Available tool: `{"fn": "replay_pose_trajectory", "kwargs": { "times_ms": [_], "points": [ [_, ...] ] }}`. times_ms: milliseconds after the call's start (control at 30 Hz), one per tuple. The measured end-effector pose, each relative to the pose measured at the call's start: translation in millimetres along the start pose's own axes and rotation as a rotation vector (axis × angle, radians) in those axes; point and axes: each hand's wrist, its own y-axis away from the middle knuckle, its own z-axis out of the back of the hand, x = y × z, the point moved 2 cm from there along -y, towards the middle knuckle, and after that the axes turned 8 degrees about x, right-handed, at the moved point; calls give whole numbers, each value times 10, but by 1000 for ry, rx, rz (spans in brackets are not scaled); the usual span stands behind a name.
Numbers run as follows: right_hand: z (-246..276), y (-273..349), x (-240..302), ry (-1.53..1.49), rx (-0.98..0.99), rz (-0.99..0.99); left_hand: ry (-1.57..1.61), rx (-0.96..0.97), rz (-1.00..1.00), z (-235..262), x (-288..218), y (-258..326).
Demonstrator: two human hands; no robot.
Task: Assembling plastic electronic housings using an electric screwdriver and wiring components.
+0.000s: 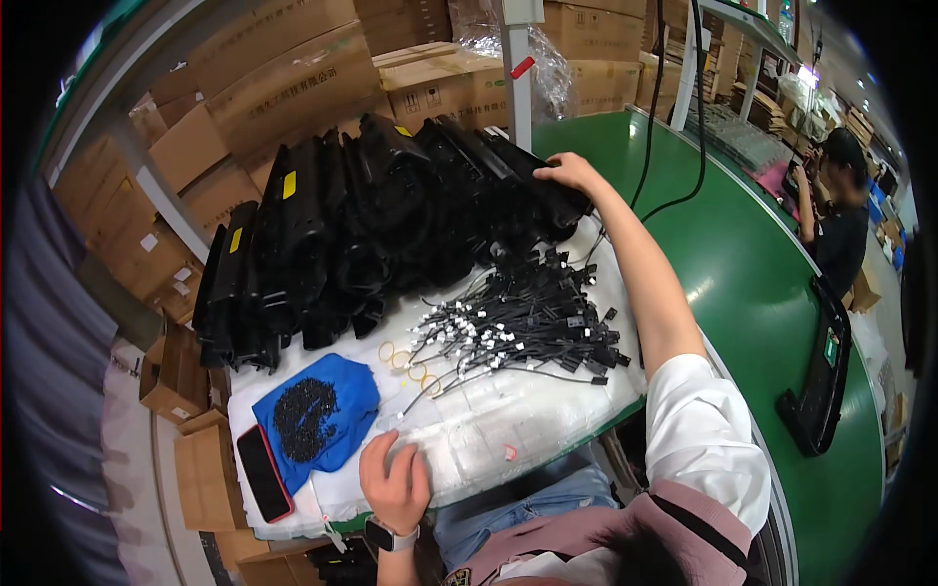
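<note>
Several long black plastic parts (391,210) lie side by side on the counter (479,430). The right hand (569,173) touches the rightmost one's far end, though whether it grips I cannot tell; the left hand (396,491), loosely half-curled, is near the front edge.

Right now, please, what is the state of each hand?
Left hand: partly open, holding nothing visible.
Right hand: on a black part; grip cannot be told.

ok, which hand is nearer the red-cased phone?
Left. The left hand is to the right of the red-cased phone, apart from it; the right hand is much farther off, at the rightmost black part.
</note>
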Motion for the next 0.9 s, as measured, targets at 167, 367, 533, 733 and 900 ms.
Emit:
{"fn": "replay_pose_trajectory", "kwargs": {
  "times_ms": [167, 367, 533, 733, 900],
  "points": [
    [-75, -82, 203, -78, 213, -40, 105, -17, 164, -22, 113, -13],
    [51, -175, 278, -15, 209, -124, 182, 24, 209, -64, 144, -30],
    [102, -113, 437, 32, 67, -187, 235, 21, 250, -47, 144, -46],
    [302, 14, 698, 157, -108, -148, 291, 26, 295, -43, 185, -37],
    [263, 62, 778, 288, -273, -24, 317, 14, 326, -34, 176, -22]
  ]
}}
